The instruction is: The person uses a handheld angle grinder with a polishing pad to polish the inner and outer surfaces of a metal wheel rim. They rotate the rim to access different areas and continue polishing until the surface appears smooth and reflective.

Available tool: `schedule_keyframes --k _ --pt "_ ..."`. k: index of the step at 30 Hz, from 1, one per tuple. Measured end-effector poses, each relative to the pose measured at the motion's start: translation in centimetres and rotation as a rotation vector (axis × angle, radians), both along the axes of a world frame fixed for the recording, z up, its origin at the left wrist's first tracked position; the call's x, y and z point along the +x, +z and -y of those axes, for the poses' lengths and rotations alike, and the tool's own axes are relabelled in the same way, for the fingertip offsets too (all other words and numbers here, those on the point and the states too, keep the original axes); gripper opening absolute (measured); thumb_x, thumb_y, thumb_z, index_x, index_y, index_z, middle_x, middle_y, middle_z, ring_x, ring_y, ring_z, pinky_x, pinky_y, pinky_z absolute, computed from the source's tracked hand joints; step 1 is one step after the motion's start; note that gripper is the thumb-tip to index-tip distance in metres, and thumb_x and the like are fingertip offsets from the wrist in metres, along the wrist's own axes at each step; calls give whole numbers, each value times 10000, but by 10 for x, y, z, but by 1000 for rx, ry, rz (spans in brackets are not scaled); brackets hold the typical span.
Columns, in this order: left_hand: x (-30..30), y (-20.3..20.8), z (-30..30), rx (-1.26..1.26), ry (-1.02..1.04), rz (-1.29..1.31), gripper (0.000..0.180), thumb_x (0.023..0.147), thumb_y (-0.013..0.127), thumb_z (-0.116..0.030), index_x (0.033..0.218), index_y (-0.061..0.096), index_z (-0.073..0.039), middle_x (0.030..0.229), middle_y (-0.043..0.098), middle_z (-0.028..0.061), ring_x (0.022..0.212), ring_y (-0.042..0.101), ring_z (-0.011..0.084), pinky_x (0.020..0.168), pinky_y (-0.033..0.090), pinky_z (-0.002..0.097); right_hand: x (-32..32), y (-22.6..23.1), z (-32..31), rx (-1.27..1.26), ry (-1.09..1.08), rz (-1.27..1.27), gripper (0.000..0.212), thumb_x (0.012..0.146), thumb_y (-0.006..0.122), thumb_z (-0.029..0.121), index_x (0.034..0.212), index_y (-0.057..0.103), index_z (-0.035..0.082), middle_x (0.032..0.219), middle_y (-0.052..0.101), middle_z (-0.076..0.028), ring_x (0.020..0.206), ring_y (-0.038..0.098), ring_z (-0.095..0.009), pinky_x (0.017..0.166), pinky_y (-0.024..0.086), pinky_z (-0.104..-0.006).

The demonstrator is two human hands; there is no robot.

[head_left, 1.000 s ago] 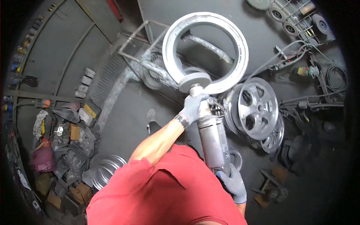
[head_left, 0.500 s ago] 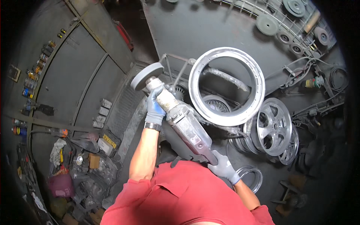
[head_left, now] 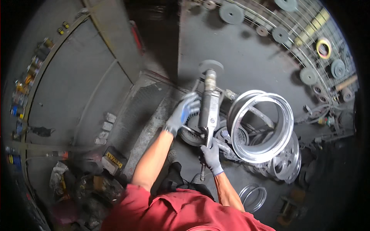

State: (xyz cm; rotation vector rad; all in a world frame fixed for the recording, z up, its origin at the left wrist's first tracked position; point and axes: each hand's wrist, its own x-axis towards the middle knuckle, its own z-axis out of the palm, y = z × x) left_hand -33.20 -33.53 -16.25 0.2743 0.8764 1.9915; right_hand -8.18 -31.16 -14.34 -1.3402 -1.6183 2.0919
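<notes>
A long grey power grinder [head_left: 209,109] with a round grey wheel [head_left: 211,67] at its far end points away from me. My right hand [head_left: 212,158], in a grey glove, is closed round the grinder's rear handle. Just left of the tool's body, my left hand [head_left: 184,111] has its gloved fingers spread and holds nothing. Right of the grinder, a shiny metal wheel rim [head_left: 286,115] rests tilted on a metal frame [head_left: 227,152]. The underside of the grinder is hidden.
More wheels [head_left: 291,169] are stacked beneath the rim, and another ring-shaped rim [head_left: 261,200] lies on the floor. Grinding discs [head_left: 232,14] hang along a wire rack at the upper right. Clutter and a dark box [head_left: 114,159] lie at the left.
My left hand has let go of the grinder's front and opened. The grinder has swung from a leftward slant to pointing nearly straight ahead, still in my right hand.
</notes>
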Motion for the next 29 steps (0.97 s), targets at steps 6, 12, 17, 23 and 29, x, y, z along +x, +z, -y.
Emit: schedule_keyframes --k 6,12,17,23,29 --pt "67 -67 264 -540 462 260 471 1098 559 -352 1443 564 -32 1444 631 163 1300 635 335 1072 554 508 -42 -129 10 410 -38 -176 648 880 722 81 1432 487 -164 1381 604 -286 1331 566 -408 1170 401 -428" --pt "247 -84 551 -689 1478 567 534 1043 644 -502 1362 588 -77 1191 677 147 1111 683 336 948 584 535 -39 -183 6 647 103 329 533 899 776 282 1157 642 -164 982 713 -321 961 679 -488 904 527 -546" --pt "404 -9 645 -479 2036 414 318 1008 638 -329 1183 639 -64 979 668 93 832 683 248 704 579 366 -51 -207 -12 763 253 32 476 962 689 311 1010 664 -162 949 731 -317 814 698 -414 775 545 -536" --pt "477 19 675 -336 2374 213 113 992 600 -234 931 611 -139 814 607 10 648 577 132 536 442 290 -80 -291 -60 437 224 -131 302 1009 648 308 877 598 42 615 519 -39 482 535 -204 432 463 -386" --pt "413 148 724 -570 2504 -134 317 1065 640 -353 825 585 -153 679 510 -41 541 461 82 470 329 272 -66 -236 -86 71 453 -103 700 1049 655 519 1535 501 39 1336 642 -324 969 676 -369 851 589 -541"
